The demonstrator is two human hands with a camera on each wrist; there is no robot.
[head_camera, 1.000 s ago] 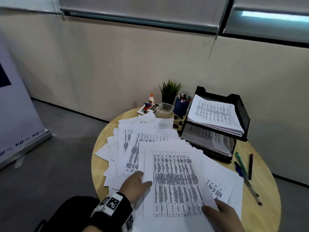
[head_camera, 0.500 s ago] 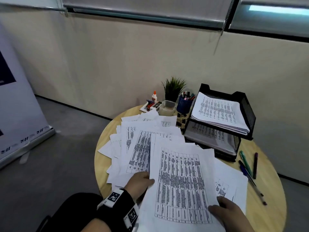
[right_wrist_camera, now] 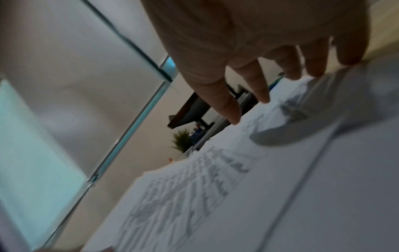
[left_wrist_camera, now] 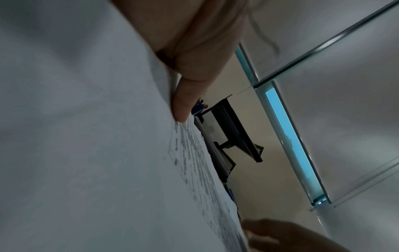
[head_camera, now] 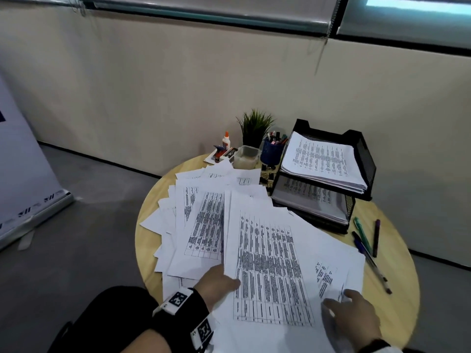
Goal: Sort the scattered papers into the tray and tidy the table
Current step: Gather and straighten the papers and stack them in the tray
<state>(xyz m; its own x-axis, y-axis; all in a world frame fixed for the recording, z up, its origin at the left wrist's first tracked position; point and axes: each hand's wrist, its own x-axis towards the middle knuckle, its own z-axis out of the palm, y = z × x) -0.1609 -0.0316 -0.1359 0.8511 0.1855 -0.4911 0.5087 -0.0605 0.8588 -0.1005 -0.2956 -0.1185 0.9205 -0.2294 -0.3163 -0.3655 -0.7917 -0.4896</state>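
Note:
Printed sheets (head_camera: 204, 225) lie fanned over the round wooden table (head_camera: 397, 289). My left hand (head_camera: 228, 281) pinches the left edge of the top sheet (head_camera: 267, 263), thumb on top; the thumb (left_wrist_camera: 183, 102) presses on the paper in the left wrist view. My right hand (head_camera: 341, 301) rests with spread, straight fingers (right_wrist_camera: 263, 95) on the sheets at the lower right. The black two-tier mesh tray (head_camera: 362, 154) stands at the back right. It has a paper stack (head_camera: 321, 159) on its upper level and more papers below.
Several pens (head_camera: 362, 235) lie on the table right of the papers, below the tray. Behind the papers stand a blue pen cup (head_camera: 271, 151), a small plant (head_camera: 254, 126), a clear container (head_camera: 246, 157) and a glue bottle (head_camera: 226, 141). A wall is close behind.
My right hand has left the top sheet's lower right corner and now lies spread on the sheets beside it. The left hand keeps its hold. The top sheet has turned slightly.

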